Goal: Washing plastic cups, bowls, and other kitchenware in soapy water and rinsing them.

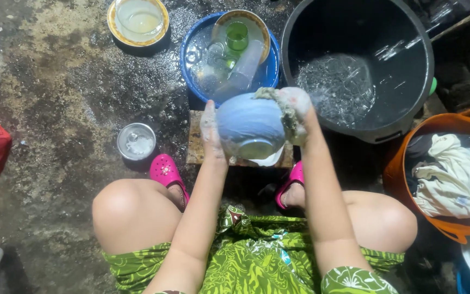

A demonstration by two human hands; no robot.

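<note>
Above a small wooden block (196, 142) on wet ground, a pale blue bowl (250, 126) is gripped by the left hand (211, 130) and scrubbed with a scourer (288, 115) clutched in the soapy right hand (296, 111). Slick with suds, the bowl could be dropped.

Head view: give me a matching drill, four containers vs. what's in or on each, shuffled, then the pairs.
Things:
1. Blue bowl
2. Blue basin
3. Black tub
4. Orange basket

States:
A. holds crumpled cloth
B. holds water only
C. holds glasses and a green cup
D. held between both hands, scrubbed with a soapy pad

Pairs: 1-D, 2-C, 3-B, 4-A

The left hand steadies the bowl's side; the right hand presses the scrub pad against it.
</note>
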